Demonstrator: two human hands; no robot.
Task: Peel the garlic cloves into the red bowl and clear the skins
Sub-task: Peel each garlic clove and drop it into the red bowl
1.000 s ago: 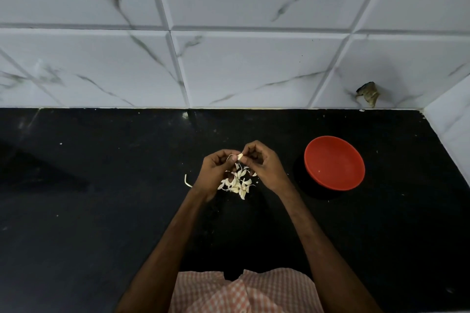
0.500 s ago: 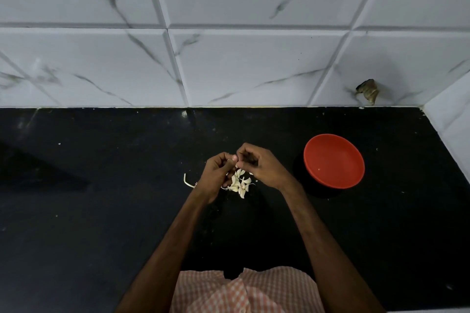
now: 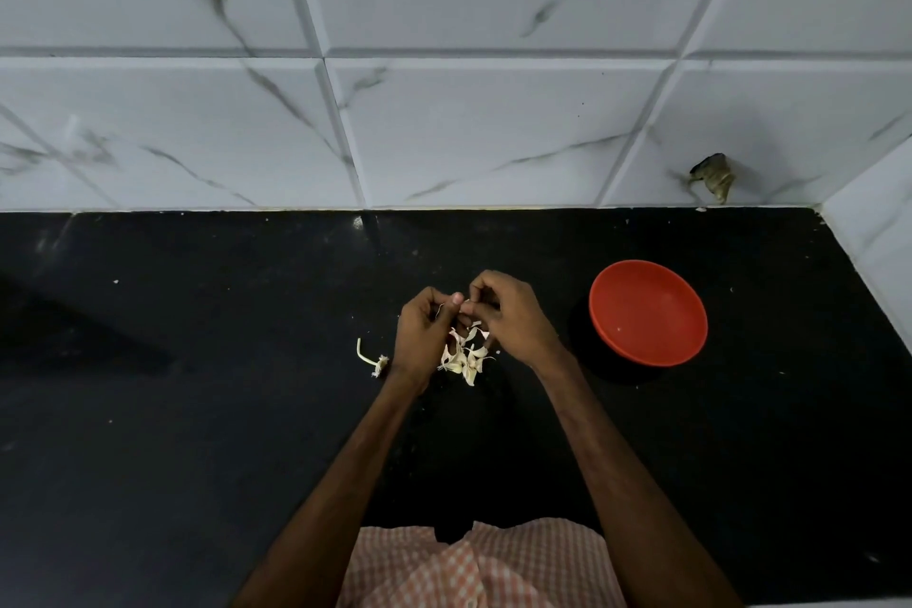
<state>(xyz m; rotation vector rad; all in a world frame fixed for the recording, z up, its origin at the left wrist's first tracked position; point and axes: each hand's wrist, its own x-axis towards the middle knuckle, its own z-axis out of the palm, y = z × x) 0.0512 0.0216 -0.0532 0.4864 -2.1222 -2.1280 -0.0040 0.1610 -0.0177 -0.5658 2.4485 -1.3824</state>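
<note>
Though mostly hidden by fingertips, pinched from both sides: a garlic piece (image 3: 440, 308), thin wisp of skin curling off it. Left hand (image 3: 422, 336) and right hand (image 3: 515, 321) raised close together, each grip curled tight on that piece. Directly beneath, a loose heap (image 3: 464, 359) of pale, papery garlic scraps on the glossy black worktop (image 3: 197, 410). Just left of it, a curved whitish stem (image 3: 366, 356). Well to the right, the red bowl (image 3: 647, 311): round, smooth, shallow. Behind, white marble-veined wall tiles (image 3: 493, 128).
</note>
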